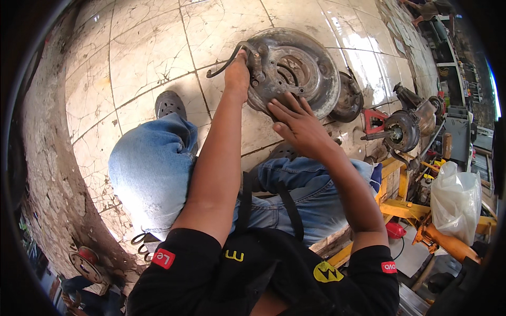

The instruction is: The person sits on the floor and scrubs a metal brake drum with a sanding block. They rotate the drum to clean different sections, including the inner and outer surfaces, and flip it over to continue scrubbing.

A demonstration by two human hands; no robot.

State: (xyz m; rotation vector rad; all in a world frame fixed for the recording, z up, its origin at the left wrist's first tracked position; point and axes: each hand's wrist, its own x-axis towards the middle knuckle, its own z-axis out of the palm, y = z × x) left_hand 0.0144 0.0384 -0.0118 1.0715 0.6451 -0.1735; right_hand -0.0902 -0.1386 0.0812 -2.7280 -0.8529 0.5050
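Observation:
A round, grimy brake backing plate (269,71), with a large centre hole and several small bolt holes, lies over a wider worn metal ring (328,50) like a brake drum. My left hand (238,79) is closed at the plate's left edge, its fingertips partly hidden. Out from that same edge curves a thin black hose or rod (224,67). My right hand (300,126) rests across the plate's near edge, fingers stretched out and slightly apart. Close by on the right, a smaller dark round metal part (348,97) sits partly behind the ring.
Cracked, stained tiles (147,47) make up the floor. At right stand an axle hub assembly (403,129), a red stand (373,121), a yellow metal frame (406,208) and a clear plastic bag (456,200). A rough wall (47,158) runs along the left.

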